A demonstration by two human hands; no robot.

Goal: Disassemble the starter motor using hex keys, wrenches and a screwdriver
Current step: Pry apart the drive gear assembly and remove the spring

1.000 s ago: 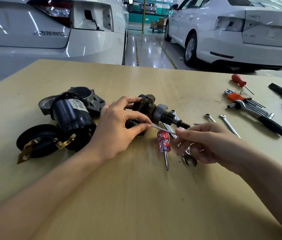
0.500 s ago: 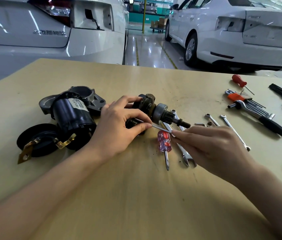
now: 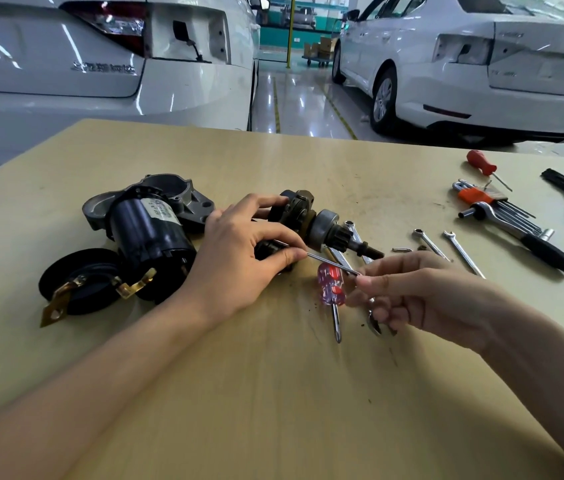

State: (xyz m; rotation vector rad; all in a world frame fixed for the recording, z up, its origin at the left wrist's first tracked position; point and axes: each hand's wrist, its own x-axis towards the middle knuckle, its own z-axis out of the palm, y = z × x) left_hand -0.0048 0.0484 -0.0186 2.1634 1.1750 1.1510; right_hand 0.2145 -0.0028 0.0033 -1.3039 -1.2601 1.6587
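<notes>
Since half a second ago the right hand (image 3: 422,296) has drawn back toward the near right, so the thin metal rod (image 3: 331,263) it pinches shows more of its length between the two hands; a second ago it sat about where it is now. The left hand has stayed put on the motor part.

Head view: the left hand (image 3: 239,261) has its fingers curled round the dark armature assembly (image 3: 305,216), thumb and forefinger closing on the small black part where the rod's far end meets it. The right hand grasps the rod's near end between thumb and fingertips, its other fingers loosely bent above a combination wrench (image 3: 376,323). The assembly's pinion shaft (image 3: 353,240) points right, toward the small wrenches. A red-handled screwdriver (image 3: 332,289) lies just under the rod, blade toward the near edge. The black motor housing (image 3: 149,233) with its grey nose casting stands just left of the left hand, and a black end cap (image 3: 79,282) with brass tabs lies touching its near side.

The table (image 3: 273,393) is bare wood across the near half, in front of both forearms. Toward the far right edge lie two small spanners (image 3: 447,245), a hex key set (image 3: 502,206), a ratchet handle (image 3: 547,251) and a red screwdriver (image 3: 479,162). Two white cars (image 3: 481,64) stand beyond the far edge.
</notes>
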